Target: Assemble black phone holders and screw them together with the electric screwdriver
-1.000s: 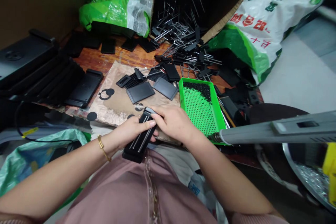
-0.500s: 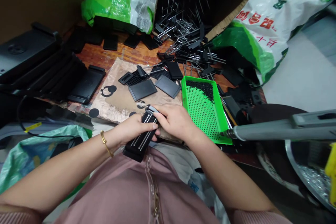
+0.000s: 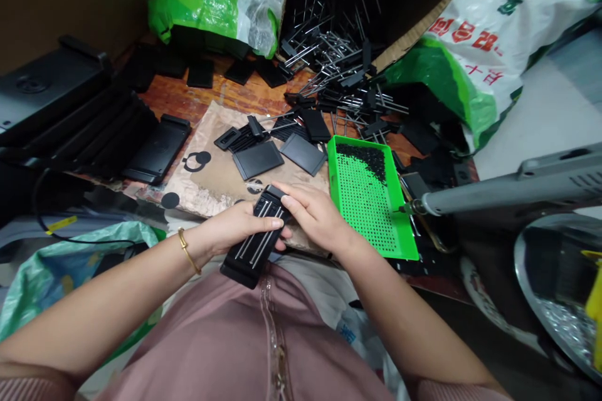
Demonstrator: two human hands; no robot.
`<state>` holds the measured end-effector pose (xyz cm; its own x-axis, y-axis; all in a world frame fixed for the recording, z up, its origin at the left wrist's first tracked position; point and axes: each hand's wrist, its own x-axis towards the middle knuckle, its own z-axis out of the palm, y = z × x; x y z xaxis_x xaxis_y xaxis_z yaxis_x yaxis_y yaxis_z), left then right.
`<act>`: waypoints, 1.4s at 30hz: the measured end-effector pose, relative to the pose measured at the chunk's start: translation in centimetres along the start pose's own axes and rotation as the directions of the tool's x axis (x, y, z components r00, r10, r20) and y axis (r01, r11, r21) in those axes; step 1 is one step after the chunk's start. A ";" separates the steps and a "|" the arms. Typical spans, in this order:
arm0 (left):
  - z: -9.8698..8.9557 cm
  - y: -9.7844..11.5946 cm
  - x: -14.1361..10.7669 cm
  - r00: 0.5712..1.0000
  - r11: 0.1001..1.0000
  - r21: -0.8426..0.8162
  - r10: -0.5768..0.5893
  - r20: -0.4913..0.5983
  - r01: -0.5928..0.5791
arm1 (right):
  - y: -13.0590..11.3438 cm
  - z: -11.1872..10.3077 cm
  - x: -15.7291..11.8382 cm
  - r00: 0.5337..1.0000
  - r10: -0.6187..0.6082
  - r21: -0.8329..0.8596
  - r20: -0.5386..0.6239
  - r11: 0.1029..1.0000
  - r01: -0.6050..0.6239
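Firstly, one tan mat (image 3: 207, 180); one green tray (image 3: 362, 210) at its right; one black holder (image 3: 258, 245) with metal rods (image 3: 244, 245), slanting before the mat's near edge; left hand (image 3: 241, 225), clasping the holder, thumb across it; right hand (image 3: 316, 213), closed about its far end; lastly, small black pieces (image 3: 365, 160), heaped in the tray.

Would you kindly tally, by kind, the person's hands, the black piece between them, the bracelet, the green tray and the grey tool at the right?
Left hand and right hand: 2
Held black piece: 1
Gold bracelet: 1
Green tray: 1
Grey tool: 1
Total: 6
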<state>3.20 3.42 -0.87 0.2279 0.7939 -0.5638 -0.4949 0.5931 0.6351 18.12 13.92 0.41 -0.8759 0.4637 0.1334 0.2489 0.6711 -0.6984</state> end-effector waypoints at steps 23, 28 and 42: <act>-3.4 0.5 -2.2 0.899 0.873 -0.419 0.370 0.234 -0.250 | -1.3 2.5 -2.2 0.663 0.748 0.881 -0.022 0.328 -0.341; -0.5 -0.8 -0.4 0.867 0.785 -0.370 0.464 -0.181 -0.497 | -2.5 5.5 -3.0 0.712 0.695 0.913 0.095 0.225 -0.341; 1.3 0.3 0.1 0.902 0.861 -0.354 0.233 -0.363 -0.365 | -3.4 6.8 -3.8 0.852 0.452 0.861 0.263 0.288 -0.419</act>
<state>4.20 3.83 -0.03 -0.2140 0.8058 -0.5521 -0.8063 0.1734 0.5656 17.76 5.97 -2.54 -0.7431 0.5460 -0.3869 0.0821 -0.4994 -0.8625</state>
